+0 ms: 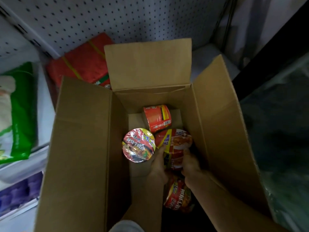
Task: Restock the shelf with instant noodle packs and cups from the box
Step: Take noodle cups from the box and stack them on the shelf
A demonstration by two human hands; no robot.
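Deep inside the box, your left hand and right hand were clamped either side of a noodle cup, grip curled on its walls. Judged light, thin-walled, film-slick; hold low, don't squeeze.

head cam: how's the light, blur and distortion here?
Head view: box interior dim, cups readable; glare on the upright cup's film lid; left-edge green pack motion-smeared; wide-angle bends the pegboard; both hands soft but visible.
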